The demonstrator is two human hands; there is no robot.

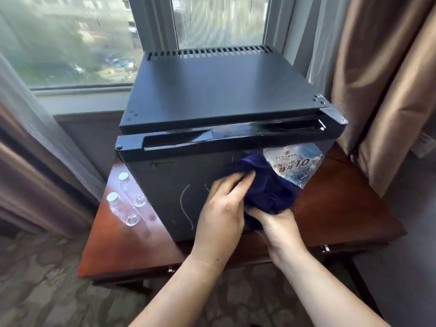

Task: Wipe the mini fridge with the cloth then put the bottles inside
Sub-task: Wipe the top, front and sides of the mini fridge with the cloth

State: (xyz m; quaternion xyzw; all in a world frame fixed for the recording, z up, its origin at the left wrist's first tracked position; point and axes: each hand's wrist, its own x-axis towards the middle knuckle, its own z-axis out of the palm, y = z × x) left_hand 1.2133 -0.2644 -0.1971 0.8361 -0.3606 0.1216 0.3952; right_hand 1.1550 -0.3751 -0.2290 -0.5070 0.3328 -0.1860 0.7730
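A black mini fridge (219, 90) stands on a reddish wooden table (122, 246), its door shut and facing me. A dark blue cloth (266, 185) is bunched against the door front. My left hand (221, 208) presses on the cloth's left side, fingers laid over it. My right hand (278, 225) grips the cloth from below. Two clear plastic bottles with white caps lie on the table left of the fridge, one nearer the window (131, 190) and one nearer me (121, 208). Pale curved marks (186, 208) show on the door left of my hands.
A printed sticker (297, 164) sits on the door's upper right. A window is behind the fridge, with brown curtains (382, 90) on both sides. Patterned carpet (42, 279) lies below the table. The table's right part (342, 213) is bare wood.
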